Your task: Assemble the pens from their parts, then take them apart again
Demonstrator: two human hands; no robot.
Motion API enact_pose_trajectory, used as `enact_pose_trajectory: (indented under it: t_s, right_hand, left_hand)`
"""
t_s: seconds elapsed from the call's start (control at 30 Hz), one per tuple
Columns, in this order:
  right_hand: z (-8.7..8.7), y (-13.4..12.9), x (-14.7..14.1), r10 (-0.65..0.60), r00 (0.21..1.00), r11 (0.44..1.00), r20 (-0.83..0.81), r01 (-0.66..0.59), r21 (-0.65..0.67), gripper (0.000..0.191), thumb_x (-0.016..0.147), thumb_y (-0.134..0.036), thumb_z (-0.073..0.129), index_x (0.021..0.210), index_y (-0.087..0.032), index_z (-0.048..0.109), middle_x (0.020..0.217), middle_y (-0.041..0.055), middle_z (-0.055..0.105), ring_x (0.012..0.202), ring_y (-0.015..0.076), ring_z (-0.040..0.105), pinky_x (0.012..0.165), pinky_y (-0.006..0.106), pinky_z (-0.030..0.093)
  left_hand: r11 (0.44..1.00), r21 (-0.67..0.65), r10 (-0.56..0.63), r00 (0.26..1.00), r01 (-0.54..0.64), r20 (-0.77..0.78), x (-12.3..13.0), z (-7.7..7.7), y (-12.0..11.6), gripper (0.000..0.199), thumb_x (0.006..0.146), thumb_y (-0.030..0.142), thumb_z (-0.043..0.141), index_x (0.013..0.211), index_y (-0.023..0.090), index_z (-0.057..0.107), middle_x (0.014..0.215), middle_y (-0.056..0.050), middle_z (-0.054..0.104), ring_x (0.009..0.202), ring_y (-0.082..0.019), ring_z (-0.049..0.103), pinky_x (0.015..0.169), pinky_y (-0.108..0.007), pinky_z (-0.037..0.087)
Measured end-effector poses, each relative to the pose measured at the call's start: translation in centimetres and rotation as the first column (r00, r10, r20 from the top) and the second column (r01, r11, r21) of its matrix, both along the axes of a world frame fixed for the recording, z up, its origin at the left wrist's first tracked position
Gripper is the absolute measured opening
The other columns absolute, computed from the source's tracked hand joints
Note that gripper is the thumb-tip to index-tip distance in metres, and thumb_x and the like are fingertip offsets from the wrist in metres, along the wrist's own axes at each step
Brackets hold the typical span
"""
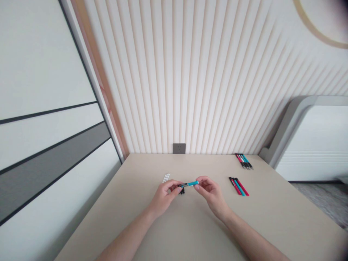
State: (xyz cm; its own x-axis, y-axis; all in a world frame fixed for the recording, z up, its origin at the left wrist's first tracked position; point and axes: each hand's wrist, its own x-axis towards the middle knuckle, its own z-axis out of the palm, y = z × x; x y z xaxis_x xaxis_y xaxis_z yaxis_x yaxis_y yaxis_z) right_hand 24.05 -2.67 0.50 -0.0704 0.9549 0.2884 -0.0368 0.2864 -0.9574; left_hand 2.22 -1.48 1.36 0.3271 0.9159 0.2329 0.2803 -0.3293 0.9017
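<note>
A blue pen barrel with a black end (192,183) is held level above the middle of the table. My left hand (164,195) pinches its black end, and the fingertips of my right hand (209,191) close on its blue end. Several small black parts (182,190) lie just below the barrel, partly hidden by my left fingers. Behind my left hand, several thin white sticks (166,177) rest side by side on the table.
Red and blue barrels with black clips (238,186) lie right of my right hand on the table (217,232). Farther back is a row of pens with black tips (244,161). A socket (179,148) sits on the ribbed wall beyond the table edge.
</note>
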Motion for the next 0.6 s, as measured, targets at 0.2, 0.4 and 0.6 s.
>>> enact_pose_trajectory:
  t_s: [0.2, 0.4, 0.6]
  right_hand:
    - [0.1, -0.2, 0.0, 0.053, 0.988, 0.998, 0.147, -0.057, 0.026, 0.029, 0.083, -0.049, 0.065, 0.093, -0.021, 0.065, 0.088, 0.0057, 0.068, 0.082, 0.0202, 0.061, 0.075, 0.034, 0.050]
    - [1.1, -1.0, 0.4, -0.092, 0.957, 0.979, 0.276, 0.037, 0.200, 0.026, 0.093, -0.042, 0.052, 0.101, -0.021, 0.064, 0.098, 0.0087, 0.068, 0.089, 0.0213, 0.061, 0.082, 0.036, 0.049]
    - [1.1, -0.9, 1.5, -0.254, 0.827, 0.921, 0.502, 0.048, 0.387, 0.022, 0.093, -0.034, 0.049, 0.106, -0.022, 0.063, 0.089, 0.0080, 0.065, 0.086, 0.0214, 0.060, 0.079, 0.035, 0.048]
  left_hand:
    - [0.990, 0.071, -0.111, 0.986, 0.121, -0.121, 0.7, 0.5, -0.9, 0.020, 0.089, 0.032, 0.060, 0.098, 0.019, 0.071, 0.088, -0.004, 0.069, 0.080, -0.017, 0.061, 0.071, -0.026, 0.047]
    - [0.959, 0.248, -0.069, 0.962, 0.136, -0.263, 0.2, 0.6, -0.6, 0.020, 0.092, 0.031, 0.055, 0.105, 0.021, 0.067, 0.092, -0.006, 0.068, 0.085, -0.018, 0.062, 0.079, -0.029, 0.048]
    - [0.888, 0.455, 0.328, 0.793, -0.074, -0.513, -2.8, 0.8, 1.6, 0.019, 0.093, 0.025, 0.049, 0.093, 0.021, 0.068, 0.093, -0.007, 0.069, 0.088, -0.022, 0.062, 0.081, -0.035, 0.044]
